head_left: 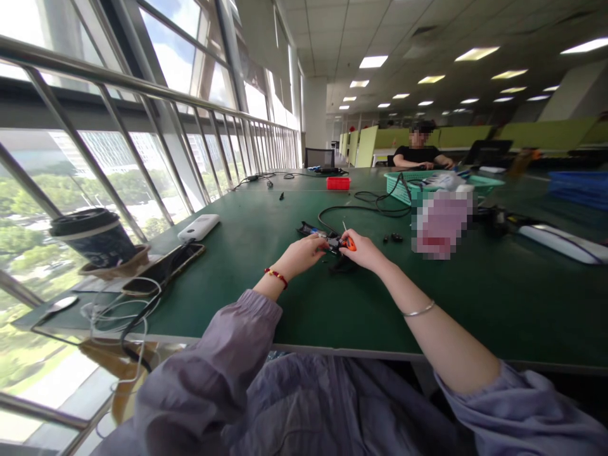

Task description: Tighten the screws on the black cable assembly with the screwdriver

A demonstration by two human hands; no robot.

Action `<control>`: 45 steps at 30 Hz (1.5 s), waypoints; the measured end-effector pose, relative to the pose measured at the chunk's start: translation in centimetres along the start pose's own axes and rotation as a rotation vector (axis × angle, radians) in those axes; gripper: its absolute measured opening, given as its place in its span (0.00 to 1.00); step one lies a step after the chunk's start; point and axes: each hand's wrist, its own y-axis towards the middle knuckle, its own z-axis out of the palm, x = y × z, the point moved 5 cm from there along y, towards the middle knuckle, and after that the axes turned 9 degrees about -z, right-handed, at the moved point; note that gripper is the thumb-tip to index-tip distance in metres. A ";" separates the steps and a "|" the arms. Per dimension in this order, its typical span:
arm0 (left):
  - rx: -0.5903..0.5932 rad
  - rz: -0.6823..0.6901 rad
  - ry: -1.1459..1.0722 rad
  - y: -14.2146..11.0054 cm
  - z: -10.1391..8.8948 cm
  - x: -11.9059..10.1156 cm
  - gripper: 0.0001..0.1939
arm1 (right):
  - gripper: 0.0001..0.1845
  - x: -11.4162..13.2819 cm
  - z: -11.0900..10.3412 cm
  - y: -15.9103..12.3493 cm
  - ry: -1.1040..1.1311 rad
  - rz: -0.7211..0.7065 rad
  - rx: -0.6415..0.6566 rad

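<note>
My left hand is closed on a dark, opened-up device with a black cable running from its far end. A long black casing piece with a bit of blue inside lies just beyond those fingers. Against the same device, my right hand grips a small orange-handled tool; its exact kind is hard to make out. A thin pale rod pokes up beside the right fingertips. Several small black parts rest on the green table, right of my hands.
A red box and a teal basket stand farther back. To the left are a white power bank, a phone, a lidded cup and tangled cables. A person sits across the table. A metal railing runs along the left.
</note>
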 end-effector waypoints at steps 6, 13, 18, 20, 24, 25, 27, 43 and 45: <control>0.097 0.181 0.148 -1.1 0.4 -0.8 0.19 | 0.11 0.2 -0.1 -0.1 0.028 -0.009 0.002; 0.059 0.166 0.133 -0.1 1.5 -0.1 0.18 | 0.11 0.2 -0.1 -0.1 0.025 -0.014 -0.010; 0.018 0.118 -0.022 0.6 1.6 0.6 0.13 | 0.12 0.2 -0.1 -0.1 0.009 -0.028 -0.015; 0.000 0.115 -0.046 0.8 1.7 0.6 0.12 | 0.12 0.2 -0.1 -0.1 0.007 -0.025 -0.015; -0.083 0.029 -0.279 1.7 2.0 0.7 0.09 | 0.12 0.3 -0.2 0.0 0.013 -0.010 -0.013; -0.132 -0.013 -0.374 2.0 2.0 0.8 0.09 | 0.12 0.3 -0.2 0.0 0.014 -0.010 -0.011; -0.233 -0.083 -0.510 2.6 2.1 0.8 0.08 | 0.12 0.2 -0.1 0.0 0.011 -0.011 -0.008; -0.246 -0.133 -0.568 3.5 3.2 1.4 0.06 | 0.11 0.2 -0.2 0.0 -0.009 -0.015 -0.002; -0.244 -0.128 -0.569 3.5 3.3 1.4 0.06 | 0.12 0.1 -0.1 0.0 -0.009 -0.015 -0.002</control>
